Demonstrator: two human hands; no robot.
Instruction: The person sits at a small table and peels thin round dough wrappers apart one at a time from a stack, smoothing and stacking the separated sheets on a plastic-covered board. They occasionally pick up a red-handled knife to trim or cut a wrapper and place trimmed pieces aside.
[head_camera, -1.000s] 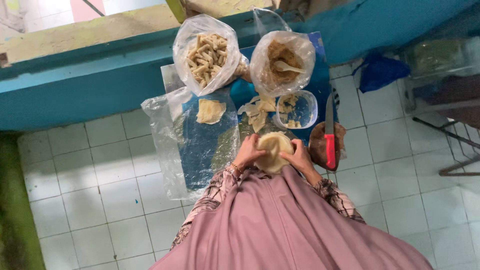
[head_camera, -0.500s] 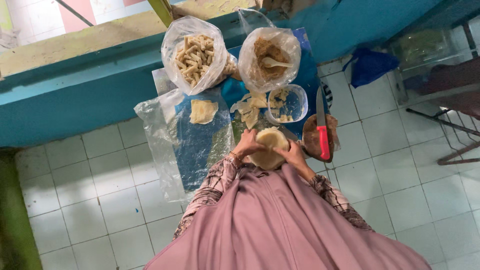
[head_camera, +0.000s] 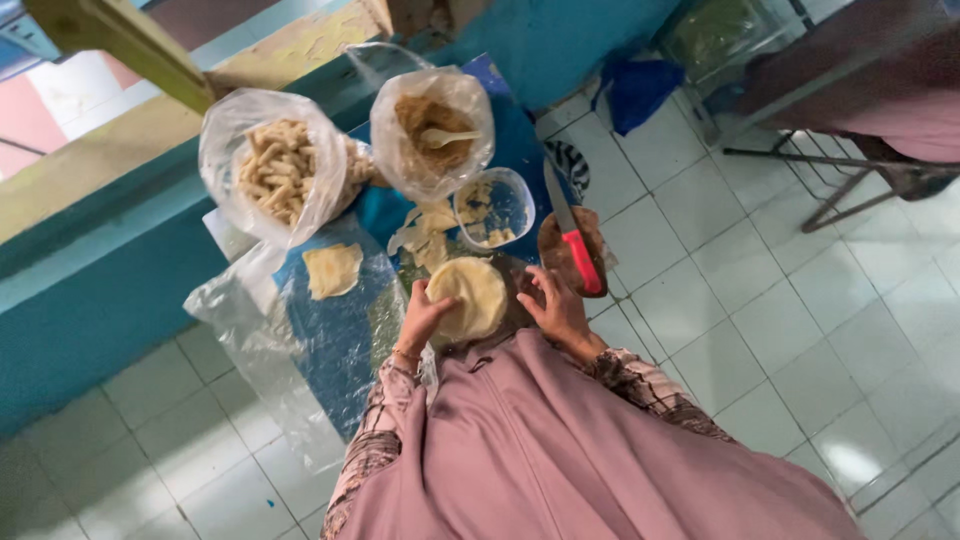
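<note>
A round pale dough sheet (head_camera: 470, 297) lies flat in front of me on a dark work surface. My left hand (head_camera: 422, 318) rests on the sheet's left edge with its fingers spread. My right hand (head_camera: 553, 306) sits just right of the sheet, fingers apart, touching the surface beside it. Neither hand grips anything. A knife with a red handle (head_camera: 583, 262) lies on a small brown board (head_camera: 558, 259) right of my right hand. My pink garment hides my lap and the near edge of the surface.
A clear plastic sheet (head_camera: 330, 330) with a small dough piece (head_camera: 332, 270) lies to the left. Behind stand a bag of pale stick snacks (head_camera: 275, 170), a bag of brown filling with a spoon (head_camera: 433, 125), and a clear bowl of dough scraps (head_camera: 494, 208). White floor tiles surround; a chair frame stands far right.
The dough sheet went from held up between both hands to lying flat on the surface. My hands have opened and spread to its sides. The camera has tilted.
</note>
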